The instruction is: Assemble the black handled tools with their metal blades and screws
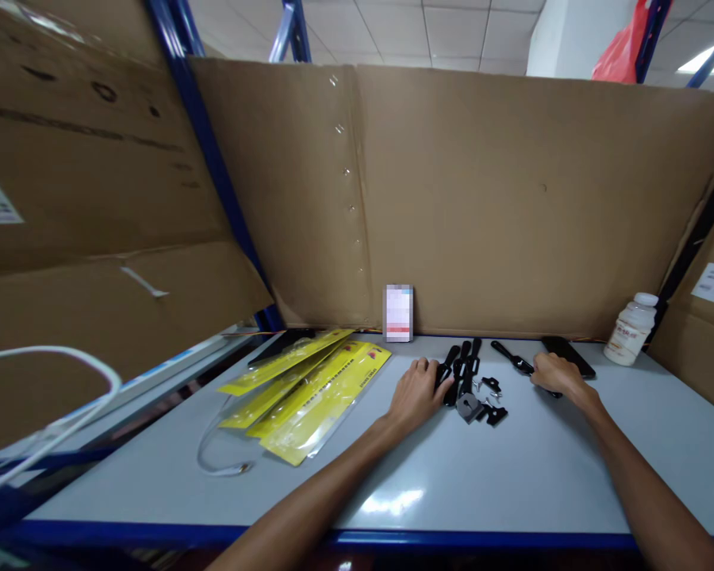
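My left hand (417, 388) rests on the table with its fingers curled over the leftmost of several slim black slotted handles (467, 365) lying side by side. My right hand (554, 373) is closed on the near part of a similar black slotted handle (512, 356), which lies slantwise apart from the group; its tip shows beyond the fingers. Between the hands lie a grey angular piece (469, 407), small black plastic parts (496, 415) and some small shiny metal pieces (477, 387). Where the fingertips of both hands meet the handles is partly hidden.
Yellow packages (327, 396) in clear plastic lie fanned out at left, beside a white cable (214, 470). A phone (398, 314) leans on the cardboard back wall (481, 198). At right are a black phone-like slab (568, 357) and a white bottle (631, 331).
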A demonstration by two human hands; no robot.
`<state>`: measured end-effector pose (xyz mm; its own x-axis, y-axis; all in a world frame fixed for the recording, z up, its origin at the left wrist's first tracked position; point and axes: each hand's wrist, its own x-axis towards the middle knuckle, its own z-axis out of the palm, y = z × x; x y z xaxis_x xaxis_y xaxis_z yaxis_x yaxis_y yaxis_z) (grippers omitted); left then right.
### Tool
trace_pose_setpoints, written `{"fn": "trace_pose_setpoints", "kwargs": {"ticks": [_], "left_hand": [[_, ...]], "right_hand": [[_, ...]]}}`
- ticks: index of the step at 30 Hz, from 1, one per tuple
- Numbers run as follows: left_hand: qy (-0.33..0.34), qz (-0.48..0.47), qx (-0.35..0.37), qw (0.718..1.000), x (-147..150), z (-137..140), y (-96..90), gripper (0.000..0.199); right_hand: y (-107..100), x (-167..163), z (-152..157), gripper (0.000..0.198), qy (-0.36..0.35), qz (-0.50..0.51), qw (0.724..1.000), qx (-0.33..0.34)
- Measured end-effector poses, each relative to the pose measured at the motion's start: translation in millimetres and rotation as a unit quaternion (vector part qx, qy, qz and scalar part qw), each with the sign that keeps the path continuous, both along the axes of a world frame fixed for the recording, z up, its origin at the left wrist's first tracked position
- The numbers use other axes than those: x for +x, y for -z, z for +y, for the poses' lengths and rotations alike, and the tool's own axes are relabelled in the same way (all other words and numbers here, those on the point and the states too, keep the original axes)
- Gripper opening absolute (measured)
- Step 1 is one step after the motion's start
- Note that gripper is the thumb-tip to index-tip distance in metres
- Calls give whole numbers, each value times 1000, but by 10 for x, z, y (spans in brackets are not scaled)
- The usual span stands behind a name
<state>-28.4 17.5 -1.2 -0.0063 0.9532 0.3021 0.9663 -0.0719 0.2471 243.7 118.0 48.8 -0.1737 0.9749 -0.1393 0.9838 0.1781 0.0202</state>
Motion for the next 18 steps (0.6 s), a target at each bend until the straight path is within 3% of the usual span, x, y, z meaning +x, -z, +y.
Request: {"fn": "trace_pose_setpoints", "kwargs": {"ticks": [5,11,18], "left_hand": [[84,-21,4,996,6,37,125,58],[119,-13,-45,992,-11,108,259,66],[133,-4,-49,990,-13,174,290,61]], "right_hand": [[-4,-2,-2,30,4,1,1000,0],[19,-6,11,32,-5,0,1000,-1],[36,-17,32,34,-5,9,1000,-1]]}}
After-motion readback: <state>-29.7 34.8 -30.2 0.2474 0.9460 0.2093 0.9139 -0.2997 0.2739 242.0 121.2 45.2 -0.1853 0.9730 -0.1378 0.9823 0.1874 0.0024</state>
